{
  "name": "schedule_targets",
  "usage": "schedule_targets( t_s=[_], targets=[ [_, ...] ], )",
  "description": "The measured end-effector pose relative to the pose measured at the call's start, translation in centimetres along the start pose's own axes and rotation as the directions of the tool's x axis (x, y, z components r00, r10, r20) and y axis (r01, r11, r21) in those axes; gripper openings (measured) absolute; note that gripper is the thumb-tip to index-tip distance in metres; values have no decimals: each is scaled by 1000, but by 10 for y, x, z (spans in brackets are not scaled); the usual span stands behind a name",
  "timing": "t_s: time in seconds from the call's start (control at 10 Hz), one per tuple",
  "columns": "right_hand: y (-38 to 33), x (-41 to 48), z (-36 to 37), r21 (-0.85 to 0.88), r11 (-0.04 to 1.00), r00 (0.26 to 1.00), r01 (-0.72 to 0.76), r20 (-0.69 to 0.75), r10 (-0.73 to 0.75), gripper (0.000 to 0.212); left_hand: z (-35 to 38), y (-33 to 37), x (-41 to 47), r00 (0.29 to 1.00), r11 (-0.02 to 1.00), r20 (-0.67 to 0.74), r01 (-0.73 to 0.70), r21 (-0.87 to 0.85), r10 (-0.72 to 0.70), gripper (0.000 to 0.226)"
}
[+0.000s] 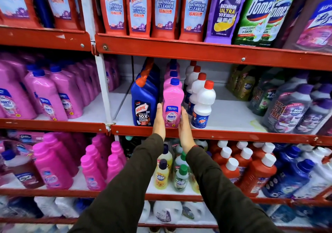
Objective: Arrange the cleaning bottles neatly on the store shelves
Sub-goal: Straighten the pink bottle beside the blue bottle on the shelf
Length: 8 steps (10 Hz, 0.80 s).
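Sleeves (143,188) | left hand (159,120), right hand (185,125) flat against pink Shakti bottle (172,103) | shelf (233,117)

Pink Shakti bottle (172,105) upright at shelf front

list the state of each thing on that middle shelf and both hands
pink Shakti bottle: upright at shelf front, capped, pressed between both hands
left hand: flat against the bottle's left side
right hand: flat against its right side
blue Harpic bottle: upright, capped, heads a row
white bottle: upright, red cap on, heads a row
shelf: bare stretch right of the white row
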State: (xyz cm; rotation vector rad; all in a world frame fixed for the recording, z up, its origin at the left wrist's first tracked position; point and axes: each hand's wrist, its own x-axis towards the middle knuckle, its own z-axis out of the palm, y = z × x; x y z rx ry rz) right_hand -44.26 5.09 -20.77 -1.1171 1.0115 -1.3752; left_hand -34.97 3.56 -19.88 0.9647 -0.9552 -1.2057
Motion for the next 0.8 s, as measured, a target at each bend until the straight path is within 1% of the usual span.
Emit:
schedule_targets(
  t_s=[0.1, 0.2, 0.3, 0.4, 0.5, 0.6, 0.7, 0.8],
  targets=[
    [0, 2, -1, -20, 1000, 1000, 9, 12, -9, 57, 2, -2, 1, 1000, 1000, -4, 5, -10, -5, 40],
    [0, 3, -4, -73, 997, 1000, 16, 21, -15, 51, 2, -5, 0, 1000, 1000, -13, 1, 9, -1, 55],
    [-1, 2, -6, -51, 999, 1000, -9, 3, 9, 47, 4, -1, -3, 999, 1000, -29, 18, 3, -18, 65],
    [-5, 0, -6, -36, 999, 999, -41, -38, 39, 39, 5, 1, -6, 999, 999, -32, -5, 54, 7, 80],
    [-6, -3, -11, -33, 999, 996, 4, -90, -7, 39, 4, 0, -13, 998, 984, -24, -60, 169, 65, 71],
    [-8, -15, -17, -33, 999, 983, 26, -179, -31, 48, 5, -7, -23, 982, 980, -131, -114, 162, 136, 52],
    [-7, -26, -36, -47, 990, 948, 133, -285, -141, 39, 11, -14, -43, 908, 963, -324, -233, 138, 266, 39],
    [-14, -34, -60, -29, 985, 913, 168, -373, -167, 38, 28, -32, -49, 923, 970, -301, -240, 36, 240, 32]
  ],
)
